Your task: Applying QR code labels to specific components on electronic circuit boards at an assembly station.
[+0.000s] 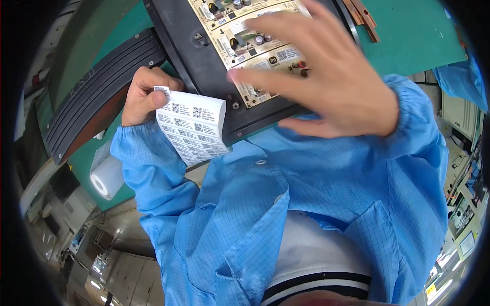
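Two hands were at work over a black tray [204,66] that carried a pale circuit board [255,51] on the green table [418,35]. The left hand [145,97], just left of the tray's near corner, was closed around a curled sheet of small printed labels [194,127], thumb pressed on its top edge. The right hand [326,76] hovered above the board, open, fingers spread and slightly blurred, holding nothing that could be made out.

The step in hand looked like labelling the board: one sticker taken from the sheet and set on the board. A next move would seem to call for the right hand's fingertips to meet the sheet's upper edge, which lay just beside the tray and well to the left of that hand.

Left of the tray lay a ribbed black strip [102,86], and below it a white roll [107,178]. Blue sleeves [255,214] filled the lower view.
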`<state>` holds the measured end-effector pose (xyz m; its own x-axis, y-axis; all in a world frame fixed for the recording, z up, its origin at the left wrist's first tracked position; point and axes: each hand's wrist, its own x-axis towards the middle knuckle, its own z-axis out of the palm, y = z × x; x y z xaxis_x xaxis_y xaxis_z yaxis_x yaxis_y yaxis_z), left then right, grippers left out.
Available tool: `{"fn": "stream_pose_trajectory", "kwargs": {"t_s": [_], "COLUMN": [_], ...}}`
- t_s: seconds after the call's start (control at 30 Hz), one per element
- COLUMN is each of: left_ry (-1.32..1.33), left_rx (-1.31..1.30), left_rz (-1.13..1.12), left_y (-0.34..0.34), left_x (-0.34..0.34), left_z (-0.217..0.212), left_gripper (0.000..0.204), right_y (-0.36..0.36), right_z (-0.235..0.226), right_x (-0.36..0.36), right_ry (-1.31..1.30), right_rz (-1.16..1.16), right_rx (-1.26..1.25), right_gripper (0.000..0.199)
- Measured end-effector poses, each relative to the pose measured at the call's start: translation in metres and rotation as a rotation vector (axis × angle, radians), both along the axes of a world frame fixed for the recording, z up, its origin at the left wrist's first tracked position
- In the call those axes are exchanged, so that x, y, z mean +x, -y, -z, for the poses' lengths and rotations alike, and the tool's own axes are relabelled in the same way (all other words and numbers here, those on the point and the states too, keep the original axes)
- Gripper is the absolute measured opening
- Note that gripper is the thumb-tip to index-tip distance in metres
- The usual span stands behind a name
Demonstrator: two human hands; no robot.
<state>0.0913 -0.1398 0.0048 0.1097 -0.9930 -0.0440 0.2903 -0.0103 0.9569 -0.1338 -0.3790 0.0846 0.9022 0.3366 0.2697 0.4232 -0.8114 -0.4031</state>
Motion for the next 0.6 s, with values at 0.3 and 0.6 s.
{"fn": "stream_pose_trajectory", "kwargs": {"t_s": [0.3, 0.6], "left_ry": [-0.004, 0.001], "left_rx": [0.005, -0.020], "left_rz": [-0.002, -0.030], "left_y": [0.003, 0.005], "left_x": [-0.001, -0.001], "left_z": [-0.001, -0.004], "left_gripper": [0.059, 0.057], "right_y": [0.040, 0.061], "right_z": [-0.030, -0.032], "right_x": [-0.032, -0.025], "right_ry": [-0.329, -0.349], "right_rz": [0.530, 0.429], "right_rx": [-0.122, 0.280], "right_gripper": [0.075, 0.064]}}
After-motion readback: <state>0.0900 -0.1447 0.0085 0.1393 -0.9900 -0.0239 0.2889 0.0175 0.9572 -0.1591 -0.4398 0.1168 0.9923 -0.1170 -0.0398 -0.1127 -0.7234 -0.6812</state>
